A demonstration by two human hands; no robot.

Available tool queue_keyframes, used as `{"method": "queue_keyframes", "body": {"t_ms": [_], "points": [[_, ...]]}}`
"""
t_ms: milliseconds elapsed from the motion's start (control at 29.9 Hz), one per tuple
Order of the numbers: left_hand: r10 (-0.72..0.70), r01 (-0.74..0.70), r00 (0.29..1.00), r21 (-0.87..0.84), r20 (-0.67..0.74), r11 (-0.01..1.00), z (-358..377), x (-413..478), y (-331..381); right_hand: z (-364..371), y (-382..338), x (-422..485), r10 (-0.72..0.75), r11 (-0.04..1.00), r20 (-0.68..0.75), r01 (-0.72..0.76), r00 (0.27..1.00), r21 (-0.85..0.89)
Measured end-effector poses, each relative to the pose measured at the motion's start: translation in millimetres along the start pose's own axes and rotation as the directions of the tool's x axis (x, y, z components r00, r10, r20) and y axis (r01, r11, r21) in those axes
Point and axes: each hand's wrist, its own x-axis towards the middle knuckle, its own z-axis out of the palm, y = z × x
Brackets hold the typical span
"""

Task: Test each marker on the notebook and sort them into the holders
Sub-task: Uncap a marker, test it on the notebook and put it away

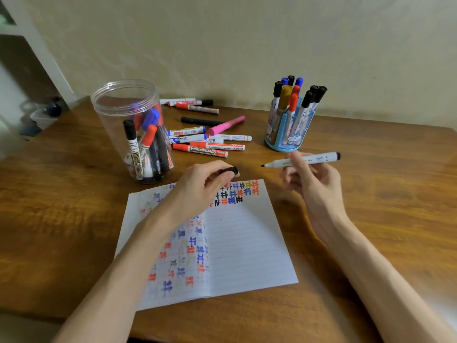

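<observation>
An open lined notebook (247,243) lies on the wooden table, with coloured test marks along its top edge and on the left page. My right hand (314,179) holds an uncapped white marker (314,159) with a black tip pointing left, above the table right of the notebook. My left hand (200,184) pinches the marker's black cap (232,170) over the notebook's top edge. A clear plastic jar (118,112) at the left holds several markers. A blue pen holder (284,139) at the right also holds several markers.
Several loose markers (205,144) lie on the table between the jar and the blue holder, among them a pink one (226,125) and a black one (200,121). A wall runs behind the table. The table's left edge falls away to the floor.
</observation>
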Motion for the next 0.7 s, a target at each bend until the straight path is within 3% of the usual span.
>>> {"method": "queue_keyframes", "body": {"t_ms": [167, 435, 702], "points": [[0.012, -0.005, 0.996, 0.081, -0.092, 0.997, 5, -1, -4, 9, 5, -1, 0.113, 0.993, 0.079, -0.111, 0.990, -0.031], [-0.017, 0.034, 0.995, 0.171, -0.099, 0.985, 8, -1, -6, 19, 20, -5, 0.031, 0.960, 0.130, 0.007, 0.991, -0.279], [-0.054, 0.067, 0.993, 0.122, -0.105, 0.990, 9, -3, -7, 20, 32, -5, -0.093, 0.881, 0.204, 0.176, 0.975, -0.440]]}}
